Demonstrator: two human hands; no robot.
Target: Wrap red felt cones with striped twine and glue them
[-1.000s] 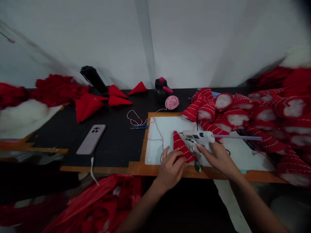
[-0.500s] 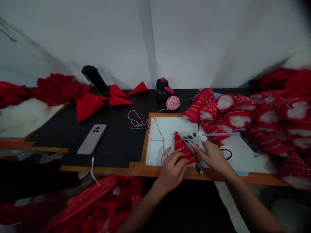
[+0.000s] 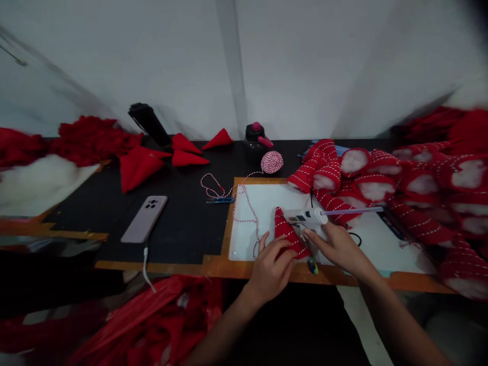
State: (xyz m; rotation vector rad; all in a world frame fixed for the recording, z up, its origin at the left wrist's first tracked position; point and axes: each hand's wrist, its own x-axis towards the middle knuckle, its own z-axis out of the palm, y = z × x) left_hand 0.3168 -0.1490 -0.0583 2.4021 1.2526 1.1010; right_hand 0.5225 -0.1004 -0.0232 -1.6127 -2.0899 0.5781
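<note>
My left hand (image 3: 271, 267) presses its fingers on a red cone (image 3: 286, 229) wound with red-and-white twine, which lies on the white board (image 3: 244, 239). In my right hand (image 3: 337, 246) is a white glue gun (image 3: 308, 217), its nozzle end over the cone and a long glue stick (image 3: 354, 210) sticking out of its back. Scissors (image 3: 312, 263) lie partly hidden between my hands. A ball of twine (image 3: 272, 162) rests behind the board, its loose strand trailing across the board's left part. A blue snipper (image 3: 220, 201) lies at the board's left edge.
Stuffed red cones with twine (image 3: 375, 188) are heaped on the right. Plain red cones (image 3: 139, 165), a black umbrella (image 3: 150, 124), a dark bottle (image 3: 254, 142) and a phone (image 3: 145, 218) with a cable occupy the black table (image 3: 183, 229). A red bag (image 3: 163, 320) is below.
My right hand and the glue gun have shifted slightly right, away from the cone's left edge. My left hand remains on the cone, almost unmoved.
</note>
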